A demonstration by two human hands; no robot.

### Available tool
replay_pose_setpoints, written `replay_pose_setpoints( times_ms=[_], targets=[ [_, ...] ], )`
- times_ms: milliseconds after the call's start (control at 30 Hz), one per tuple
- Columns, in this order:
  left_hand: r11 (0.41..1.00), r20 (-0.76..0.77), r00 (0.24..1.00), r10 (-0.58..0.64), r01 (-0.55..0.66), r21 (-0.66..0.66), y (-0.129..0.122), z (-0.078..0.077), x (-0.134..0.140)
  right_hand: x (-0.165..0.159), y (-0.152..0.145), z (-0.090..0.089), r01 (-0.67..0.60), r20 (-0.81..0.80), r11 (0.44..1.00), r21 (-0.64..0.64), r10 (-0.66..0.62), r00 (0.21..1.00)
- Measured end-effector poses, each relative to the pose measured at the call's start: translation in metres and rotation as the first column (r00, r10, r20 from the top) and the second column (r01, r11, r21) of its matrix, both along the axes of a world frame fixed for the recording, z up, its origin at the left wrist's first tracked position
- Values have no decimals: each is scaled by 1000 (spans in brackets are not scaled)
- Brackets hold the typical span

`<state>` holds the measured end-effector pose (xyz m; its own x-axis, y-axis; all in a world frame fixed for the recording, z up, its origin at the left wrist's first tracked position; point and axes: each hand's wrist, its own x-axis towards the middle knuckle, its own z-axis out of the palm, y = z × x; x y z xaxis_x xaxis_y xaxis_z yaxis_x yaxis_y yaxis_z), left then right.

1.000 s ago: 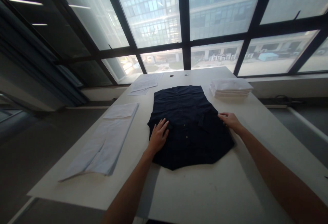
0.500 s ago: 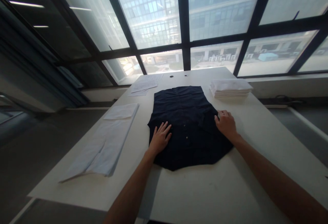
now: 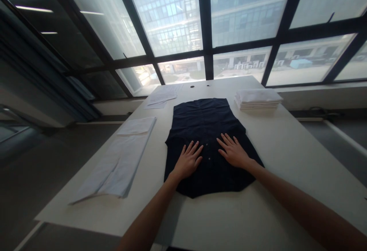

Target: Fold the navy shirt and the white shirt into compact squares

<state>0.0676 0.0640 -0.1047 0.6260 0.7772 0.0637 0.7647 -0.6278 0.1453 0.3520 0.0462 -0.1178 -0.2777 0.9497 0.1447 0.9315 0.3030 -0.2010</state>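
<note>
A dark navy buttoned shirt (image 3: 205, 123) lies flat on the white table (image 3: 275, 147), with its sides folded in. My left hand (image 3: 188, 161) rests palm down on its near left half, fingers spread. My right hand (image 3: 233, 151) lies flat on the near right half, fingers apart too. A row of small buttons runs between the two hands. Neither hand grips the cloth.
A stack of folded white cloth (image 3: 258, 98) sits at the far right of the table. Long white cloth pieces (image 3: 120, 159) lie along the left edge, and loose papers (image 3: 161, 97) at the far left. Large windows stand behind the table.
My right hand has moved from the shirt's right edge inward onto its middle. My left hand has slid nearer and toward the centre. The shirt's right side now looks narrower.
</note>
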Motion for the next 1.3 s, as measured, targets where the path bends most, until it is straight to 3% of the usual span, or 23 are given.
replay_pose_setpoints(
  times_ms=[200,300,467,567,700,867,1100,1300],
  targets=[
    [997,-45,998,-51,48,-66,-35,9,-16,-14,-48,-3,12,-34,1000,-25,-13,999],
    [993,-40,997,-63,59,-104,-32,23,-11,-18,-44,5,8,-72,1000,-16,-10,997],
    [999,44,998,-48,49,-13,2,33,29,-25,9,23,-160,-73,986,45,163,984],
    [999,40,999,-36,36,-4,15,22,48,-28,40,21,-246,-39,969,-19,245,969],
    [1000,3,1000,-24,24,8,15,7,52,-22,67,11,-251,5,965,-77,252,968],
    [999,2,1000,-24,24,28,10,7,48,-5,104,6,-171,4,981,-93,172,985],
    [999,6,1000,-21,21,27,10,8,48,41,173,-2,129,35,988,-84,-126,991],
    [1000,6,1000,-11,11,22,9,10,49,52,186,-12,218,18,975,-34,-218,976]
  ],
)
